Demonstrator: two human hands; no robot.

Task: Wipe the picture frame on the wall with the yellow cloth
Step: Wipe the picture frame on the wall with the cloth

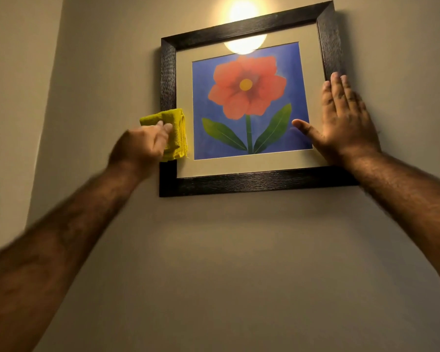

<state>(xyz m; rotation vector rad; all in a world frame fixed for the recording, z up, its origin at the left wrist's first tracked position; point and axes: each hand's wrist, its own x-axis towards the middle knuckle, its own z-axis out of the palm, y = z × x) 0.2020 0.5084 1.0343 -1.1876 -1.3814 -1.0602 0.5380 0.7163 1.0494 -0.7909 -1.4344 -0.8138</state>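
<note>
A dark wooden picture frame [252, 182] hangs on the wall, holding a red flower on blue behind glass. My left hand [142, 146] presses a folded yellow cloth [175, 133] against the frame's left side, near the lower left corner. The cloth covers part of the left rail and the pale mat. My right hand [341, 123] lies flat with fingers spread on the frame's right side, thumb resting on the glass over the picture. It holds nothing.
A bright lamp reflection [244, 44] glares on the glass at the top of the picture. The beige wall [239, 262] runs bare below the frame. A wall corner [48, 123] lies to the left.
</note>
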